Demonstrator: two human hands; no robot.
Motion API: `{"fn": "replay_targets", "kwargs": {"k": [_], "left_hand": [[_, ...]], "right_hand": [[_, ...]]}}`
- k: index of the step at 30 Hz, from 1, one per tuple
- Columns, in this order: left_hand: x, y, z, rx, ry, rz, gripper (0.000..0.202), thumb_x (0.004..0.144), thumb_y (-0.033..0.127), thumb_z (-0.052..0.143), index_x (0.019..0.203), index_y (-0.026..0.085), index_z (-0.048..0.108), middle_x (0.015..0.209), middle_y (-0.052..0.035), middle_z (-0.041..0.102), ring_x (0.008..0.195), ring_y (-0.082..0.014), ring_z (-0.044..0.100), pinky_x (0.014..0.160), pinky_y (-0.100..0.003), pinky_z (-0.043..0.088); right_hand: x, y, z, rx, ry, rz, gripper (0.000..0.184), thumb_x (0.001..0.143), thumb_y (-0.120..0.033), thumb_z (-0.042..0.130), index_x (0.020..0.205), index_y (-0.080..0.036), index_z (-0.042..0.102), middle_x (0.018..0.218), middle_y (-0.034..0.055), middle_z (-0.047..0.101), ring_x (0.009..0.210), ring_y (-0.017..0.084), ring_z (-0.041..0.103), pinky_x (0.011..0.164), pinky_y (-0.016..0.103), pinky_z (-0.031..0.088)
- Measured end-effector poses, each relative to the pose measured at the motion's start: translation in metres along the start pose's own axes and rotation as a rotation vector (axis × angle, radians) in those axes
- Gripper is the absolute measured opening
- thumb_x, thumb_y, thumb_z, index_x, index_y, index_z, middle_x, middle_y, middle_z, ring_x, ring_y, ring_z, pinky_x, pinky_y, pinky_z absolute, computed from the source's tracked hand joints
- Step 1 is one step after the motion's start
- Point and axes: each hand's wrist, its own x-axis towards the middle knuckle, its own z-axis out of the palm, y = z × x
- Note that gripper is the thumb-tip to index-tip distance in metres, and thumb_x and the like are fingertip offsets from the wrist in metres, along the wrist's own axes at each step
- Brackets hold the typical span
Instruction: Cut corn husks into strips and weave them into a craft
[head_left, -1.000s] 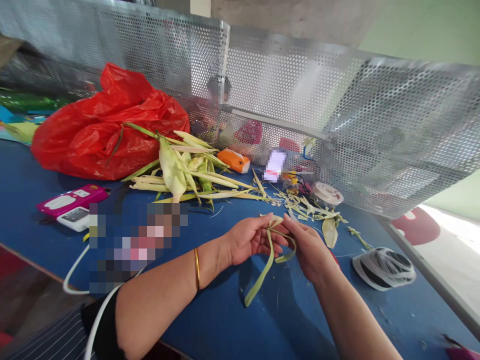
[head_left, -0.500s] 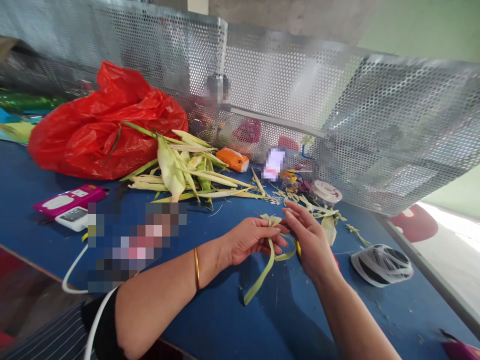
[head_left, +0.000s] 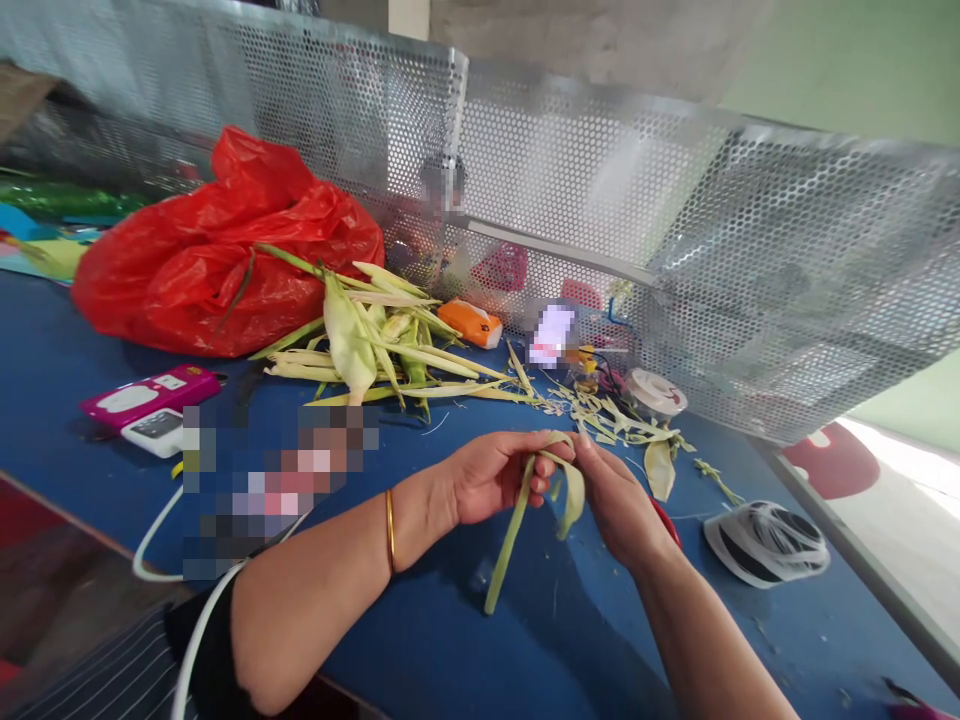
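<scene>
A pale green corn husk strip point(head_left: 509, 545) is bent into a loop between my hands, with one long tail hanging down and a shorter curled end beside it. My left hand point(head_left: 491, 478) pinches it near the top of the loop; a gold bangle is on that wrist. My right hand point(head_left: 616, 500) meets it from the right, thumb and fingers closed at the loop's upper edge, its fingertips partly hidden. Under the right wrist a red object point(head_left: 665, 522) shows in part. Beyond the hands lie husk scraps point(head_left: 600, 412) and a broad husk piece point(head_left: 660, 470).
A heap of corn husks point(head_left: 349, 340) lies by a red plastic bag point(head_left: 187, 260). Behind stand an orange packet point(head_left: 469, 324), a white tape roll point(head_left: 655, 391) and a perforated metal screen point(head_left: 555, 170). A thread spool point(head_left: 766, 543) sits at right, a magenta case point(head_left: 150, 393) at left.
My right hand has closed in on the strip at the loop, where its fingers were spread before. The strip's second end now curls down on the right. The view has shifted slightly.
</scene>
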Motion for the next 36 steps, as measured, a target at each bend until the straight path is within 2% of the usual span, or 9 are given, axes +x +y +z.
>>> {"fn": "replay_targets", "kwargs": {"k": [5, 11, 14, 17, 21, 23, 29, 32, 36], "left_hand": [[0.001, -0.001, -0.003, 0.090, 0.083, 0.060, 0.025, 0.086, 0.034, 0.063, 0.087, 0.011, 0.071, 0.056, 0.0030, 0.051, 0.049, -0.0071, 0.044, 0.053, -0.023, 0.038], [0.001, -0.003, 0.001, 0.141, 0.242, 0.095, 0.024, 0.086, 0.028, 0.064, 0.097, 0.008, 0.072, 0.065, -0.0021, 0.060, 0.051, -0.0084, 0.051, 0.051, -0.022, 0.042], [0.001, -0.003, 0.002, 0.130, 0.302, 0.131, 0.020, 0.089, 0.024, 0.061, 0.099, 0.009, 0.070, 0.066, -0.0026, 0.063, 0.050, -0.0086, 0.054, 0.051, -0.021, 0.043], [0.002, -0.002, 0.004, 0.064, 0.301, 0.136, 0.021, 0.091, 0.022, 0.058, 0.102, 0.009, 0.070, 0.066, -0.0021, 0.065, 0.050, -0.0086, 0.056, 0.052, -0.021, 0.046], [0.001, 0.001, 0.006, -0.041, 0.277, 0.133, 0.021, 0.091, 0.020, 0.058, 0.106, 0.010, 0.069, 0.076, -0.0042, 0.071, 0.055, -0.0094, 0.062, 0.057, -0.021, 0.052], [0.001, 0.002, 0.006, -0.087, 0.262, 0.135, 0.021, 0.092, 0.017, 0.056, 0.109, 0.010, 0.068, 0.081, -0.0051, 0.073, 0.060, -0.0099, 0.065, 0.061, -0.021, 0.054], [0.004, 0.003, 0.004, -0.160, 0.281, 0.177, 0.024, 0.091, 0.008, 0.054, 0.113, 0.009, 0.064, 0.086, -0.0075, 0.075, 0.067, -0.0127, 0.070, 0.065, -0.024, 0.056], [0.005, 0.004, 0.003, -0.177, 0.285, 0.171, 0.024, 0.091, 0.008, 0.053, 0.112, 0.009, 0.064, 0.085, -0.0073, 0.075, 0.066, -0.0127, 0.070, 0.064, -0.023, 0.056], [0.005, 0.005, 0.004, -0.219, 0.291, 0.201, 0.021, 0.094, 0.009, 0.049, 0.105, 0.009, 0.066, 0.085, -0.0075, 0.075, 0.071, -0.0139, 0.071, 0.066, -0.024, 0.056]], "right_hand": [[0.003, -0.002, -0.009, -0.199, 0.064, -0.053, 0.030, 0.084, -0.048, 0.065, 0.085, -0.020, 0.074, 0.078, 0.0030, 0.071, 0.077, 0.020, 0.062, 0.074, 0.032, 0.046], [0.004, 0.002, -0.015, -0.492, 0.262, -0.272, 0.025, 0.085, -0.041, 0.060, 0.078, -0.021, 0.073, 0.087, 0.0051, 0.072, 0.086, 0.022, 0.063, 0.077, 0.033, 0.046], [0.006, 0.006, -0.016, -0.602, 0.295, -0.233, 0.029, 0.086, -0.043, 0.056, 0.078, -0.021, 0.072, 0.084, 0.0050, 0.072, 0.081, 0.022, 0.064, 0.074, 0.033, 0.046], [0.005, 0.008, -0.015, -0.694, 0.382, -0.203, 0.031, 0.086, -0.045, 0.054, 0.089, -0.020, 0.072, 0.095, 0.0078, 0.072, 0.087, 0.025, 0.065, 0.075, 0.035, 0.047], [-0.003, -0.001, -0.007, -0.701, 0.570, -0.355, 0.030, 0.089, -0.044, 0.054, 0.097, -0.020, 0.069, 0.103, 0.0090, 0.071, 0.098, 0.025, 0.064, 0.083, 0.037, 0.047], [-0.007, -0.006, 0.000, -0.644, 0.520, -0.315, 0.030, 0.087, -0.047, 0.059, 0.099, -0.021, 0.067, 0.096, 0.0073, 0.072, 0.092, 0.024, 0.064, 0.077, 0.034, 0.048], [-0.005, -0.005, 0.005, -0.284, 0.125, -0.073, 0.036, 0.087, -0.052, 0.057, 0.095, -0.019, 0.066, 0.072, 0.0027, 0.068, 0.069, 0.019, 0.062, 0.066, 0.030, 0.047], [-0.004, -0.003, -0.001, -0.480, 0.294, -0.131, 0.033, 0.090, -0.049, 0.052, 0.096, -0.019, 0.065, 0.072, 0.0036, 0.067, 0.069, 0.021, 0.062, 0.069, 0.033, 0.046], [-0.010, -0.008, 0.000, -0.861, 0.628, -0.417, 0.032, 0.088, -0.045, 0.055, 0.102, -0.019, 0.068, 0.104, 0.0134, 0.068, 0.097, 0.029, 0.061, 0.085, 0.042, 0.042]]}}
